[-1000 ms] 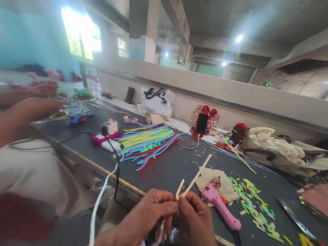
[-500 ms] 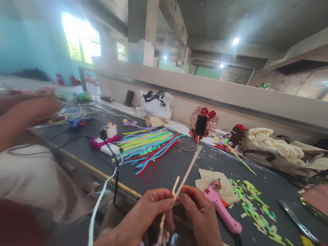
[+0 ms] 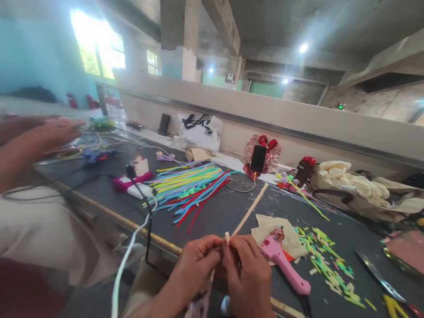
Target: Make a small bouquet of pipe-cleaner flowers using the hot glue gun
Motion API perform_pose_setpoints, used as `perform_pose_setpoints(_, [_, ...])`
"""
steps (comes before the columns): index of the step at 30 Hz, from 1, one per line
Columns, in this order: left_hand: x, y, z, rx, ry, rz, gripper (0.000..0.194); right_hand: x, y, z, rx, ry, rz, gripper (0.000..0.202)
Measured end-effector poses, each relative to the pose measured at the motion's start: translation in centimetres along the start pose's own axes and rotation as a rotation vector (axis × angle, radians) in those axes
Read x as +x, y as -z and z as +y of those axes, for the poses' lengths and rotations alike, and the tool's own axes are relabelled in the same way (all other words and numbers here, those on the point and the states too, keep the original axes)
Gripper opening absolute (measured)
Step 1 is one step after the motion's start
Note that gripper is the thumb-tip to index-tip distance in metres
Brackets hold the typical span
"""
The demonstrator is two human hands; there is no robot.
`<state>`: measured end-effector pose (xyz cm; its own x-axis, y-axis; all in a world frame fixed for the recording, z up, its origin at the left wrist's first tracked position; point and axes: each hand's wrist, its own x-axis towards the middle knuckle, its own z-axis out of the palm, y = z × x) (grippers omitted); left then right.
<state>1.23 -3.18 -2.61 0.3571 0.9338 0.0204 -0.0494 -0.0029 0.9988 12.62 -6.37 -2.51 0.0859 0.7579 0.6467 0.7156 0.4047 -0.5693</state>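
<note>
My left hand (image 3: 194,267) and my right hand (image 3: 250,273) meet above the table's front edge, fingers closed on a beige pipe cleaner (image 3: 252,206). Its long straight end points up and away to the right, while a short end pokes up between my fingertips. Below my left hand hangs a twisted beige and lilac piece (image 3: 199,310), blurred and partly hidden by my hands. A pink hot glue gun (image 3: 287,270) lies just right of my right hand, its nozzle end on a beige cloth or paper piece (image 3: 265,225).
Colourful pipe cleaners (image 3: 188,189) are heaped mid-table, beside a power strip (image 3: 133,186) with cords. Cut green and yellow bits (image 3: 330,264) and yellow-handled scissors (image 3: 393,293) lie right. Behind stand a phone (image 3: 258,158), a bottle (image 3: 303,171) and bags. Another person's arms (image 3: 19,153) work at left.
My right hand has shifted left and up against my left fingertips. The short beige end stands lower between my fingers, and the long end leans further right. The view has shifted slightly.
</note>
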Motion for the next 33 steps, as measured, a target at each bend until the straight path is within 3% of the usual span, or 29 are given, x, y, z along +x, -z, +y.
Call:
perform_pose_setpoints(3, [0.2, -0.3, 0.0, -0.166, 0.113, -0.044, 0.016, -0.2, 0.3, 0.0, 0.247, -0.152, 0.019, 0.010])
perform_pose_setpoints(7, [-0.1, -0.9, 0.4, -0.324, 0.166, -0.094, 0.018, -0.1, 0.5, 0.4, 0.715, -0.577, 0.031, 0.013])
perform_pose_setpoints(11, [-0.2, -0.9, 0.4, -0.454, 0.220, -0.172, 0.015, 0.1, 0.8, 1.5, 1.078, -0.803, -0.103, 0.020])
perform_pose_setpoints(17, [-0.2, -0.8, -0.5, -0.692, 0.380, -0.440, 0.010, 0.2, 1.8, 2.0, 1.272, -0.775, -0.296, 0.019])
perform_pose_setpoints(21, [-0.8, -1.4, -0.8, -0.771, 0.453, -0.567, 0.010, 0.0, 2.4, 2.0, 1.276, -0.656, -0.365, 0.017])
perform_pose_setpoints(26, [-1.1, -1.5, -1.2, -0.681, 0.473, -0.495, 0.012, -0.6, 2.9, 2.4, 1.222, -0.593, -0.375, 0.016])
perform_pose_setpoints(30, [-0.8, -1.1, -0.8, -0.478, 0.373, -0.444, 0.014, -0.8, 3.3, 2.4, 1.022, -0.550, -0.328, 0.014])
perform_pose_setpoints(33, [-0.7, -1.3, 0.0, -0.422, 0.287, -0.326, 0.012, -0.7, 3.5, 2.0, 0.797, -0.443, -0.264, 0.016])
